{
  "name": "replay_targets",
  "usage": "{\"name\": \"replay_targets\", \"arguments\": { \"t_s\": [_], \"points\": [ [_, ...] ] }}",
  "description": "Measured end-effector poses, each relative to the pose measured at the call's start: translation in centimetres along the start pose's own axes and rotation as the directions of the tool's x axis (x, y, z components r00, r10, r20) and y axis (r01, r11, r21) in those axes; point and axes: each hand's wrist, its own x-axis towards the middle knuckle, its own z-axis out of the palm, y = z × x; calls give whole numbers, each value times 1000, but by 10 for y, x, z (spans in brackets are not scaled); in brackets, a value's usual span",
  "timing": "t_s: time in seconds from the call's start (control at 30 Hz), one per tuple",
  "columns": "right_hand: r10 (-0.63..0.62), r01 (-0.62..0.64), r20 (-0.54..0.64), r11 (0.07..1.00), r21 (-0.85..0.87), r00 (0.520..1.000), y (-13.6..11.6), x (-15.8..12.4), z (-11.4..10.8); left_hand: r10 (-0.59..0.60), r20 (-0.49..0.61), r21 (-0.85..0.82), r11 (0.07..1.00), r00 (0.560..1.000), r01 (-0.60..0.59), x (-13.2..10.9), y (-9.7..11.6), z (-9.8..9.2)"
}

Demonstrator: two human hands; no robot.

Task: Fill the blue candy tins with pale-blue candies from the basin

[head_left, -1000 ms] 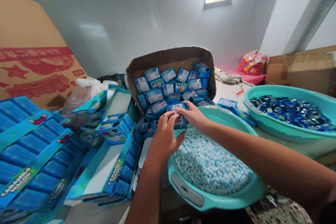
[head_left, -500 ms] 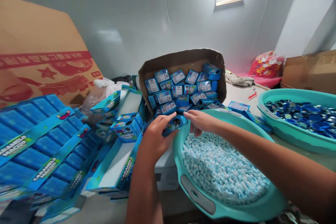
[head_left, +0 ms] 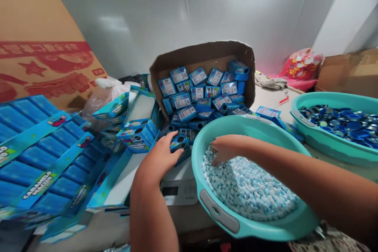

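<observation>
My left hand (head_left: 158, 157) is curved round a small blue box (head_left: 180, 145) with a round dark opening, thumb across its front and fingers by its upper left edge. This box is just above or on a white digital scale (head_left: 180, 191); contact is unclear. Another blue box (head_left: 190, 137) is close behind it. My right hand (head_left: 224, 149) dips into pale blue and white candies (head_left: 254, 193) in a turquoise basin (head_left: 217, 226). Its fingers are curled and partly hidden by the candies, so what they hold cannot be made out.
Behind, a tilted carton (head_left: 203, 49) holds many blue boxes. On the left are filled display trays (head_left: 44, 181), a part-filled tray (head_left: 124, 181) and a large printed carton (head_left: 44, 43). Another turquoise basin (head_left: 330, 145) of shiny blue caps stands right.
The left hand has moved left and down with the box, to the scale. The right hand has left the box's side and gone down into the candies. The view has tipped slightly.
</observation>
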Motion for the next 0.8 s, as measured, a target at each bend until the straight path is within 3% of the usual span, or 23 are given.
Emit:
{"name": "replay_targets", "arguments": {
  "t_s": [0.1, 0.2, 0.43, 0.53, 0.6, 0.67, 0.73, 0.8],
  "points": [
    [-2, 3, 36, 1000, -18, 999, 2, 0, -1, 72, -146, -65, 995, 987, -82, -3, 9, -3],
    [-5, 7, 75, 999, -31, 997, 3, 1, 1, 74, -320, -129, 984, 945, -120, -5, 19, -6],
    [-31, 36, 111, 999, -41, 993, 4, 2, 1, 99, -618, -167, 953, 780, -253, -6, 27, -6],
    [-37, 40, 79, 999, -37, 996, 3, 1, -2, 42, -701, -193, 950, 712, -246, -9, 30, -7],
    [-39, 41, 50, 998, -38, 998, 2, -1, -3, 5, -722, -206, 953, 692, -223, -11, 31, -9],
    [-50, 50, 15, 998, -37, 999, 3, -1, -5, 6, -689, -192, 963, 725, -191, -11, 28, -11],
    [-67, 67, -6, 997, -35, 998, 5, 0, -5, 43, -564, -128, 982, 824, -139, -9, 22, -10],
    [-84, 83, -12, 996, -37, 996, 8, 2, -5, 85, -323, -35, 994, 942, -102, -6, 14, -6]
  ]
}}
